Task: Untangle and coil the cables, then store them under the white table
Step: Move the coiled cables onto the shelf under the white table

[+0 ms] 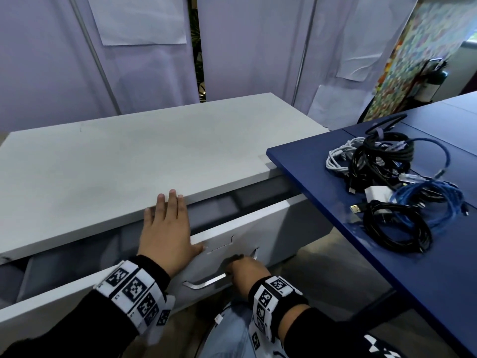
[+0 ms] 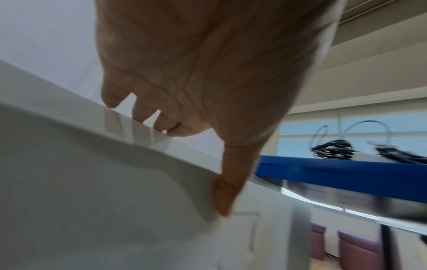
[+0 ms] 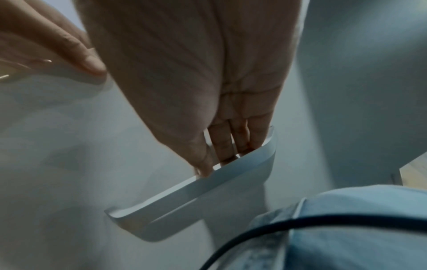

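Both hands on drawer (image 1: 258,223): right hand (image 1: 245,273) grips handle (image 1: 206,281).

I'm in an office-type room, set up as a recording space. White cabinet (image 1: 144,156) with a metal drawer handle (image 1: 206,281) in front of me; blue table (image 1: 322,182) on the right. Pale curtains (image 1: 51,60) hang behind, paper sheets (image 1: 136,19) pinned on. The left wrist view shows purple seats (image 2: 355,244) far right.
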The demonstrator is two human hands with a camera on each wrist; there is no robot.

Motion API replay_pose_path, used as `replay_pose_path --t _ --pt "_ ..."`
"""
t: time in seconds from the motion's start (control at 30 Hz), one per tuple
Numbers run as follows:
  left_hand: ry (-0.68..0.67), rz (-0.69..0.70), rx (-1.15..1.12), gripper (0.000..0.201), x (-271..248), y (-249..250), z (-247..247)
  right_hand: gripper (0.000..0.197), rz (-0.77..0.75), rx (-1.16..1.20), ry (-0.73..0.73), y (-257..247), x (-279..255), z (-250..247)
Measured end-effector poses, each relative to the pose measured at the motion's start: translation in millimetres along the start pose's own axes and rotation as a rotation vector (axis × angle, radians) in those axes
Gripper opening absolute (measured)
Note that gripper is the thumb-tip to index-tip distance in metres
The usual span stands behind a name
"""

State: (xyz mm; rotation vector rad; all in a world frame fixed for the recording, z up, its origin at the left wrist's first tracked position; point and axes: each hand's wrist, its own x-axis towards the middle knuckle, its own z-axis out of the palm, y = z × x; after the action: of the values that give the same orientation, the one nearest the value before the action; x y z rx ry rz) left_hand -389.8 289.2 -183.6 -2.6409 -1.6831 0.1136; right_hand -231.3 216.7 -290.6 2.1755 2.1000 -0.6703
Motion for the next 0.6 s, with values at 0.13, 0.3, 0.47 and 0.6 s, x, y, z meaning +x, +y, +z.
replay_pose_path --t 0.13,0.3,0.47,0.6 --pt "-0.036 0.033 -0.005 0.073 -27.1 20.1 12.7 0.032 -0.001 -0.002 -0.011 3.7 -10.8 3.1" --pt "-0.052 0.063 -0.038 0.057 -45.9 31.1 26.4 0.034 0.008 0.001 -0.047 6.5 -20.5 7.9" --pt "0.023 0.110 -0.072 0.042 -55.5 31.6 37.2 0.034 0.040 -0.001 -0.099 7.4 -28.4 11.7" --pt "0.121 0.166 -0.077 0.042 -64.1 26.9 50.6 0.035 0.033 -0.024 -0.114 7.4 -36.7 13.7"
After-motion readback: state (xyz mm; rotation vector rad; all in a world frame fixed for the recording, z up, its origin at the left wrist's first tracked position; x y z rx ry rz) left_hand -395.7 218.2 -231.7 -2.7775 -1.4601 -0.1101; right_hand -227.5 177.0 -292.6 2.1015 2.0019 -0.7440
